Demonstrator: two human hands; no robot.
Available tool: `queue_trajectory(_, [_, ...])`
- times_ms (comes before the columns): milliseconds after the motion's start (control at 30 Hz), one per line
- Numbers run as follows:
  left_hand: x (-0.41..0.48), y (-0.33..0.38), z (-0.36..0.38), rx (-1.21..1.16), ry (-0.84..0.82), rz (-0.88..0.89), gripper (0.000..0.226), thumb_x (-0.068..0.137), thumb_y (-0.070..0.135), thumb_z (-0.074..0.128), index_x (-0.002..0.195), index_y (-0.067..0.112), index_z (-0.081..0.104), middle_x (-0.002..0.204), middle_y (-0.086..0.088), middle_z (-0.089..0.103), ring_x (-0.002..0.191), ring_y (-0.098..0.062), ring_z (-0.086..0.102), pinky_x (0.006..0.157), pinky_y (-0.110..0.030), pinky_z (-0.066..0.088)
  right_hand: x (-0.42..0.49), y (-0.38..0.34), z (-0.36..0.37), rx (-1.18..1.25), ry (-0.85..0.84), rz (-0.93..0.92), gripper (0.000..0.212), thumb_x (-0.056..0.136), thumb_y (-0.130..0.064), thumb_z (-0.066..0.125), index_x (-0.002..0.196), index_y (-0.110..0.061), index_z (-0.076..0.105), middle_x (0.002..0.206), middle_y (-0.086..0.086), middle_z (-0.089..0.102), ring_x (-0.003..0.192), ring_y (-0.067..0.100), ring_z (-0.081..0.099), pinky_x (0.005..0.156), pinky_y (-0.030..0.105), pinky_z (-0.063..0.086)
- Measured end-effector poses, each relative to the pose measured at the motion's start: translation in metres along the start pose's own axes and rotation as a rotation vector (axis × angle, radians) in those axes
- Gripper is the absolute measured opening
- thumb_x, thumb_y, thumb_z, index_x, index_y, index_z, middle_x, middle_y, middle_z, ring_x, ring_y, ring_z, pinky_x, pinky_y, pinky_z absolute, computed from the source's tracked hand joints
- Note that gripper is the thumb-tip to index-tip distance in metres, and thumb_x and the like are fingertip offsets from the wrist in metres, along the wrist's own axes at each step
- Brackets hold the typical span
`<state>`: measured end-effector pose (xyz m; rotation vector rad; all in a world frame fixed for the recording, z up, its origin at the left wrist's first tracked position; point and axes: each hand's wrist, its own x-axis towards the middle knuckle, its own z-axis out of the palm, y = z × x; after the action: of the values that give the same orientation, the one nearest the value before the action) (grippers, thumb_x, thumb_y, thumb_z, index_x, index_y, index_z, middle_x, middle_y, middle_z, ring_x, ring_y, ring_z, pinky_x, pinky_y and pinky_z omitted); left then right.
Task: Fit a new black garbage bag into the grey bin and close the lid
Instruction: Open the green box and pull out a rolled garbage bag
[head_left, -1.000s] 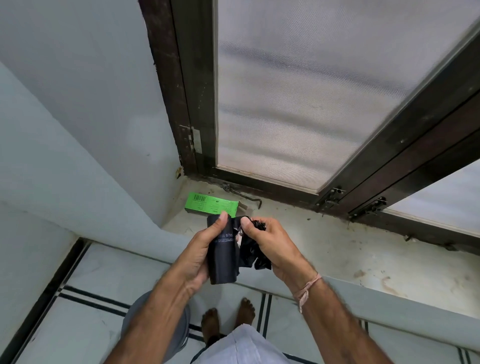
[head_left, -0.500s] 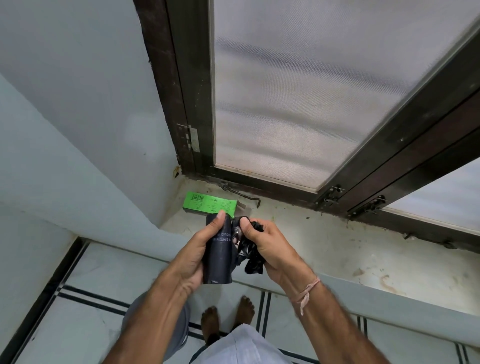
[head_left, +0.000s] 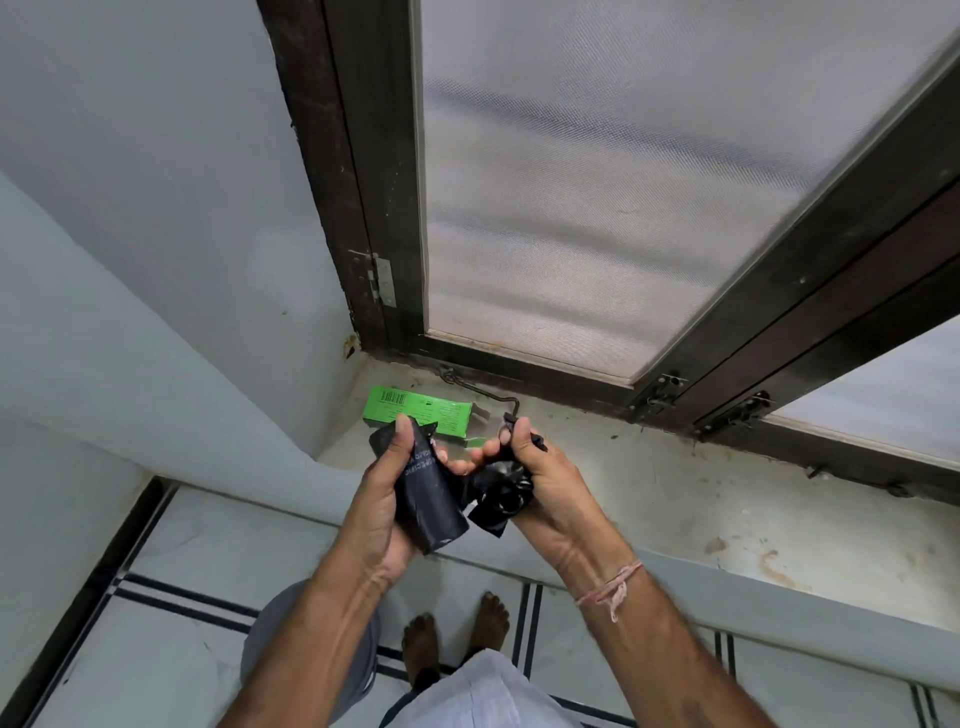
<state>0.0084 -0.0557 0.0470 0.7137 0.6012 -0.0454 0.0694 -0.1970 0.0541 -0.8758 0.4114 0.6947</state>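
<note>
The right hand (head_left: 540, 483) has pulled a crumpled black bag (head_left: 501, 491) rightward off the roll (head_left: 426, 493), both grips clamped tight, left hand (head_left: 382, 499) around the roll.

Green box (head_left: 418, 414) on stained sill (head_left: 701, 499)

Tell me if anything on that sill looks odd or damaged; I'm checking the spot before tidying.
The green cardboard box lies on its side with its end flap open. The pale stone sill shows brown stains and grime. Nothing is spilled.
</note>
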Motion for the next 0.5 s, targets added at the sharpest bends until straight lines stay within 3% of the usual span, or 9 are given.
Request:
queue_trajectory(67, [0.003,0.002,-0.002,0.019,0.051,0.033,0.038,0.08,0.05,0.072,0.079,0.013,0.068,0.069,-0.007,0.066,0.056,-0.018,0.065,0.063,-0.033,0.061,0.003,0.001,-0.002,0.001,0.029,-0.007,0.028,0.104,-0.029,0.057,0.086,-0.007,0.06,0.071,0.007,0.061,0.066,0.024,0.064,0.076,0.043,0.06])
queue_trajectory(167, [0.01,0.005,-0.011,0.066,0.115,0.077,0.056,0.06,0.056,0.089,0.087,0.014,0.064,0.071,-0.007,0.065,0.053,-0.017,0.062,0.058,-0.03,0.059,0.005,-0.003,-0.009,-0.049,0.051,-0.039,0.028,0.1,-0.036,0.058,0.088,-0.011,0.059,0.063,-0.001,0.051,0.054,0.012,0.049,0.055,0.028,0.053])
queue_trajectory(267, [0.015,0.008,-0.027,0.097,0.2,0.121,0.069,0.051,0.061,0.094,0.09,0.014,0.063,0.074,-0.007,0.065,0.055,-0.017,0.062,0.058,-0.031,0.059,0.002,-0.024,-0.018,-0.222,0.07,-0.1,0.03,0.104,-0.042,0.052,0.09,-0.016,0.058,0.061,-0.006,0.047,0.051,0.007,0.041,0.05,0.021,0.04])
queue_trajectory(400, [0.016,0.008,-0.033,-0.067,0.165,0.068,0.05,0.083,0.059,0.069,0.101,0.013,0.062,0.079,-0.008,0.065,0.064,-0.019,0.064,0.063,-0.031,0.059,-0.005,-0.03,-0.01,-0.639,0.04,-0.109,0.057,0.101,-0.067,0.042,0.069,-0.021,0.053,0.056,-0.008,0.037,0.051,0.009,0.031,0.053,0.025,0.031])
queue_trajectory(500, [0.017,0.007,-0.021,-0.137,0.087,0.05,0.04,0.099,0.05,0.054,0.11,0.013,0.062,0.089,-0.011,0.066,0.079,-0.026,0.066,0.08,-0.04,0.056,-0.008,-0.011,-0.001,-0.772,0.049,-0.157,0.051,0.107,-0.052,0.044,0.077,-0.016,0.063,0.066,-0.005,0.054,0.059,0.011,0.044,0.056,0.02,0.041])
